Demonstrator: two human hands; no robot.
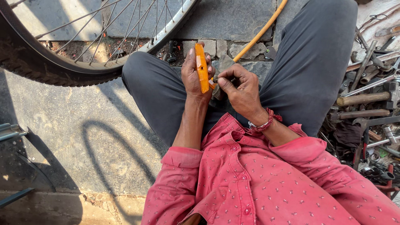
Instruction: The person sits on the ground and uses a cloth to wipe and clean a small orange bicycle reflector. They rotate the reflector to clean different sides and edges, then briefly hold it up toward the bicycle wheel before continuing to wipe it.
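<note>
Pink patterned shirt sleeve (175, 183) rolled to the elbow, nearest the camera. Above it, left hand (196, 75) upright, fingers wrapped round a long narrow orange plastic wheel reflector (202, 68), held on edge over the lap. Right hand (239, 89), red thread band at the wrist, curled nearly closed just beside the reflector's lower end; thumb and fingertips pinch something small at its clip, too small to tell what. A grey scrap of cloth or rubber (225, 64) shows behind the knuckles.

Judgement: the fitting work goes best with the reflector kept steady and upright in the left grip while the right works the small part squarely, close to the lap so nothing drops.

Dark grey trousers (300, 71) beneath. Right side: heap of worn metal tools and wooden handles (366, 100). Farther: spoked bicycle wheel with knobbly tyre (50, 66), yellow hose (260, 33) on stone paving. No packages, labels or signs visible.
</note>
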